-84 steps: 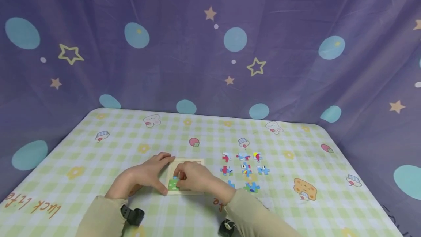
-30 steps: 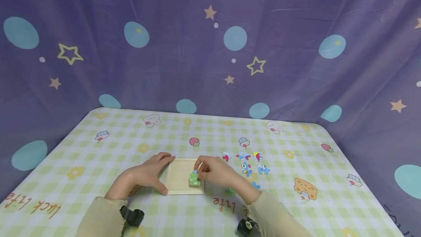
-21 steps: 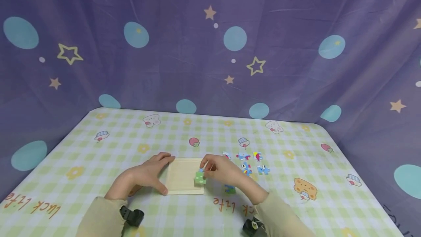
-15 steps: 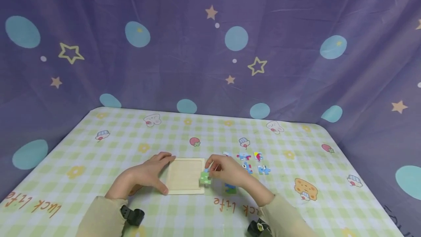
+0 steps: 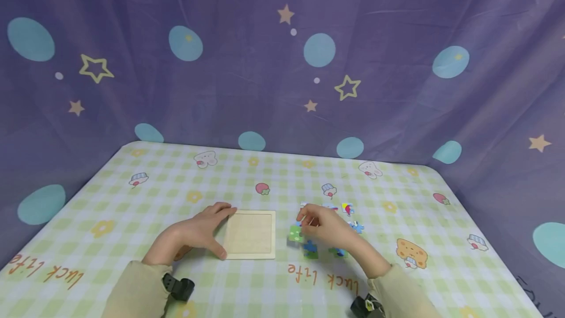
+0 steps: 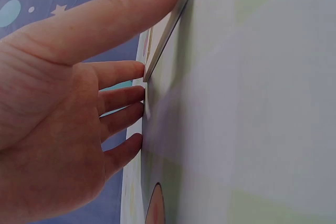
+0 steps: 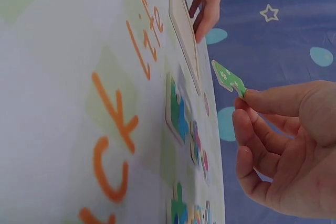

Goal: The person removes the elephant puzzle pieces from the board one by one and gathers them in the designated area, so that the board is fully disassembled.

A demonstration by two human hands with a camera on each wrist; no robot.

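Note:
My left hand lies along the left edge of a square wooden puzzle tray, its thumb at the near corner and a fingertip at the far one. The left wrist view shows those fingers straight, with the thumb on the tray's rim. To the right of the tray, my right hand pinches a green jigsaw piece with white flowers between thumb and forefinger. In the right wrist view this piece is raised off the cloth and tilted. Under the right hand lies a blue-and-green jigsaw piece.
Several more jigsaw pieces lie in rough rows right of the tray, among them a yellow-and-red piece and a blue piece; the right hand partly covers the group. A checked tablecloth spreads beneath, with a purple curtain behind.
My right hand has lifted the green jigsaw piece out of the tray and carried it right, over the loose pieces. The tray's bare bottom now shows. The left hand keeps its place.

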